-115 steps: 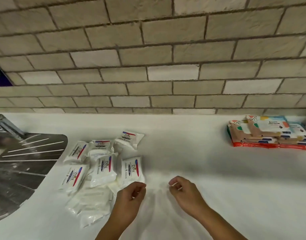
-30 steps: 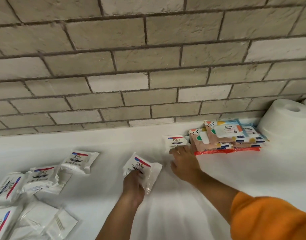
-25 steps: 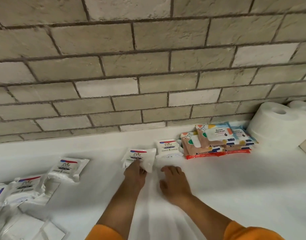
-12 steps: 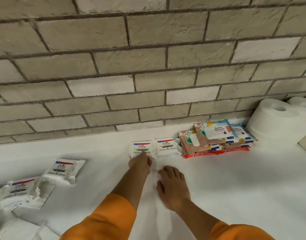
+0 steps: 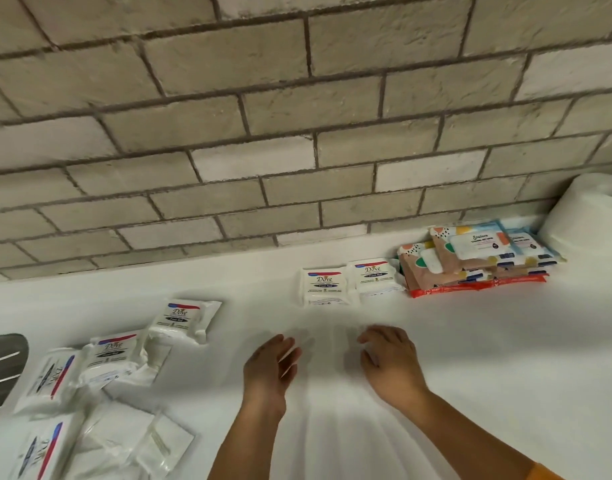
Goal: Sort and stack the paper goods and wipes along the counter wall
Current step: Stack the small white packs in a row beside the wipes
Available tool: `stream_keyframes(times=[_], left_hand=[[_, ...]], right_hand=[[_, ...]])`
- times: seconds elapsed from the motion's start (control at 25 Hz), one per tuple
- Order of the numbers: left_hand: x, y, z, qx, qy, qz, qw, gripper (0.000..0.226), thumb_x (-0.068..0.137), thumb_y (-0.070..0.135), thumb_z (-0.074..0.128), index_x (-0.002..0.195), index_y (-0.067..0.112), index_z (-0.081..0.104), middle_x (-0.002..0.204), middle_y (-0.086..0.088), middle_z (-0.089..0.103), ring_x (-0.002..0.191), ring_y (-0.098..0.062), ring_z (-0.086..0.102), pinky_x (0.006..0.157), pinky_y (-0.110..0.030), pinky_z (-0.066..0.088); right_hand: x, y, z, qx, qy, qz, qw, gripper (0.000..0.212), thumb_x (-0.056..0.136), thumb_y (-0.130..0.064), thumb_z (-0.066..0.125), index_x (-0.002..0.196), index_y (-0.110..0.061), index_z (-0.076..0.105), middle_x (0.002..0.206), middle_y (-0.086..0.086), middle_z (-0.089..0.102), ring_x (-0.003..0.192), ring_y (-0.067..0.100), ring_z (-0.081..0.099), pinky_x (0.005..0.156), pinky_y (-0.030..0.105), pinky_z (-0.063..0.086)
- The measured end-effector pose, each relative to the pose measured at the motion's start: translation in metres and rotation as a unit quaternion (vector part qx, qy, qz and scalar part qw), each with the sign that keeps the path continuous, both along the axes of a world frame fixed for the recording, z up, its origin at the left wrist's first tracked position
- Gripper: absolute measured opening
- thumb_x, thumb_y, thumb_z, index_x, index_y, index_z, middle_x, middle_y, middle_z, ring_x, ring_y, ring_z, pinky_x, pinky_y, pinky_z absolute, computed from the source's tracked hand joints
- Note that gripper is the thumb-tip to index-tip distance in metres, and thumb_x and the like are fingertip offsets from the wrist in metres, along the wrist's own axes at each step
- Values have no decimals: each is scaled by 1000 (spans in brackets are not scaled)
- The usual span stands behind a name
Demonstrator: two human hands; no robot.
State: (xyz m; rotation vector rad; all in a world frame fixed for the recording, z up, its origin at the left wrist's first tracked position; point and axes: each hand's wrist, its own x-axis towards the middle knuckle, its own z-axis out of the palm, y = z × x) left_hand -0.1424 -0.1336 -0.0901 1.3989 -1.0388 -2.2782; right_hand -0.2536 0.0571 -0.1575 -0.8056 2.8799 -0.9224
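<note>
Both hands are empty, over the middle of the white counter (image 5: 505, 358). The left hand (image 5: 268, 367) is released, fingers loose and slightly blurred. The right hand (image 5: 389, 360) is palm down with fingers loosely bent, grasping nothing; contact with the counter can't be told.

Two Dove packs (image 5: 323, 285) lie flat side by side at the far edge near the brick wall (image 5: 297, 133), labels up. The right one is touching the stack of patterned wipes packs (image 5: 470, 261). A white paper roll (image 5: 588, 213) stands just right of that stack, against the wall.

The loose Dove packs (image 5: 183, 318) are scattered near left, some overlapping. Plain clear-wrapped packets (image 5: 124, 441) sit at the near-left edge. A metal sink corner (image 5: 3, 368) is at far left of the frame.
</note>
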Motion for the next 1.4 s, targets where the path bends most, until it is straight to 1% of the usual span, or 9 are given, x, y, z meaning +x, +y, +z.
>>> stream_keyframes(times=[0.16,0.28,0.56,0.72,0.84,0.92,1.04,1.2,1.4], left_hand=[[56,-18,35,-158,-8,-72,985,12,90,7,68,101,11,70,90,-6,76,78,-25,71,70,-34,49],[105,-44,42,-251,-41,-116,960,10,88,7,71,97,11,73,88,-9,76,71,-22,70,64,-35,50],[218,-112,23,-353,-130,-110,920,8,90,7,70,86,13,72,75,-7,76,45,-15,55,46,-23,44],[258,-156,16,-409,-191,-102,886,17,88,11,73,80,25,72,69,-1,72,54,-20,66,60,-31,53],[288,-208,14,-548,-248,-77,796,11,83,22,80,88,26,71,81,3,73,82,-27,70,75,-38,52],[302,-247,8,-575,-312,-113,748,55,72,47,86,117,25,65,112,-6,68,105,-35,64,88,-48,52],[302,-275,-3,-478,-424,-287,714,120,52,88,70,152,39,26,147,-11,44,132,-40,45,105,-58,41],[291,-267,-15,-483,-441,-279,703,122,63,77,71,156,32,7,128,-14,54,122,-37,50,99,-55,46],[298,-252,-7,-484,-339,-129,796,122,67,41,84,155,28,1,99,-12,65,102,-40,60,83,-49,53]], right_hand=[[55,-25,27,-97,-31,-2,995,22,77,-18,65,96,-22,74,103,-5,72,102,27,62,85,38,54],[95,-56,51,-123,-82,37,988,24,82,-23,62,102,-26,74,106,-14,69,106,16,58,91,30,49],[154,-118,75,-116,-151,131,973,17,93,-19,64,107,-28,69,110,-19,64,113,2,50,94,5,34],[177,-143,71,-111,-187,135,967,17,93,-17,67,101,-32,68,106,-21,64,110,-1,53,90,5,34],[190,-160,69,-99,-182,146,967,21,93,-18,67,96,-38,65,104,-22,64,108,-4,53,87,6,35],[196,-166,67,-83,-183,149,968,21,94,-18,67,96,-39,64,104,-23,64,107,-7,52,86,4,34],[199,-169,64,-68,-182,145,970,24,94,-18,67,94,-42,64,104,-22,65,107,-6,53,87,6,36],[194,-172,65,-25,-166,149,974,23,93,-22,66,95,-44,61,107,-21,64,108,1,55,93,18,43],[164,-207,71,38,-112,164,979,24,90,-28,63,113,-28,69,115,-7,68,111,19,59,97,31,48]])
